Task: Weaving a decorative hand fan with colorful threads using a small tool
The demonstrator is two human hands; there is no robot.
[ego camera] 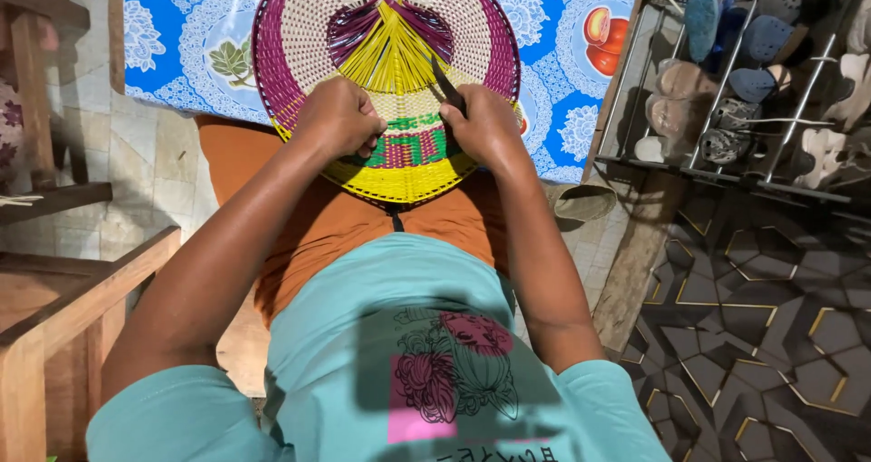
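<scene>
A round woven fan [308, 36] in cream, purple, yellow and green rests on my lap, its far half over the blue patterned cloth [172, 36]. My left hand [337, 117] grips the fan's near left part, fingers curled on the weave. Close beside it on the right, my right hand [485, 125] holds a thin dark tool [445, 81] that points up into the yellow strands at the fan's centre. The lower yellow rim [404, 181] of the fan shows between my wrists.
A metal shoe rack [744, 167] with several sandals and shoes stands at the upper right. Wooden furniture [63, 290] sits at my left. A dark geometric mat [762, 326] covers the floor on the right.
</scene>
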